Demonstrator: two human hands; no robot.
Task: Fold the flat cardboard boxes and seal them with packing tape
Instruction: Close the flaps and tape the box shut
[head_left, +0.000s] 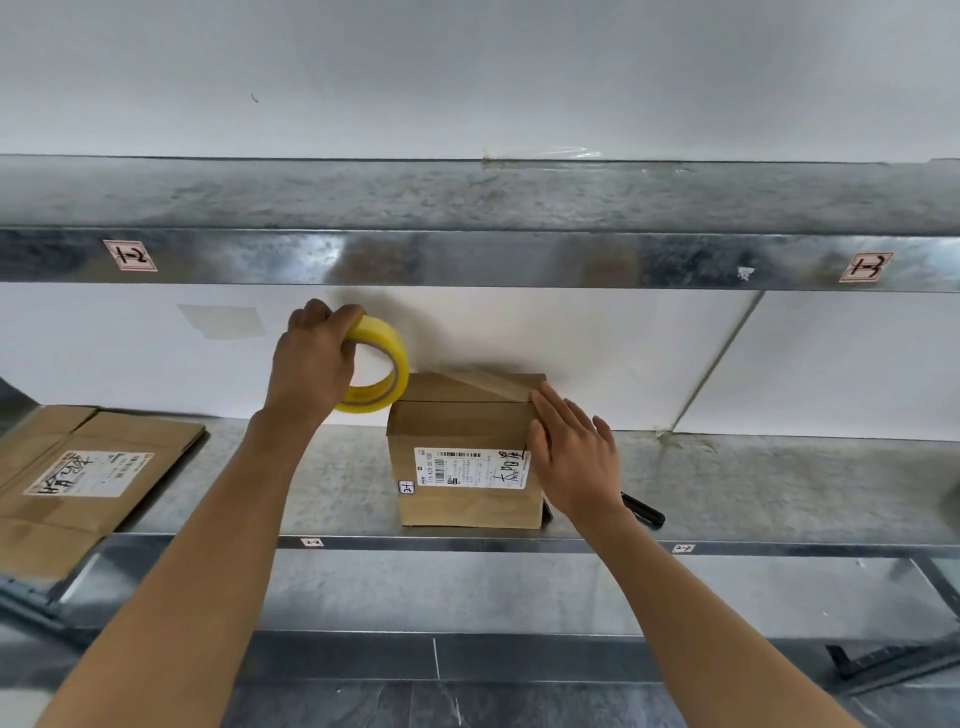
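**Item: cardboard box, being taped**

Folded cardboard box (467, 457) stands on the metal shelf (753, 478). Likely light, stiff-walled and liable to slide. Right hand (571, 457), fingers straight, presses the tape end at its top right edge. Left hand (317, 358) grips the tape roll (382, 364) (strip stretched across the lid).

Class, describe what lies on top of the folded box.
A tape strip runs from the yellow roll over its closed flaps; the right hand presses it down. The inside is hidden.
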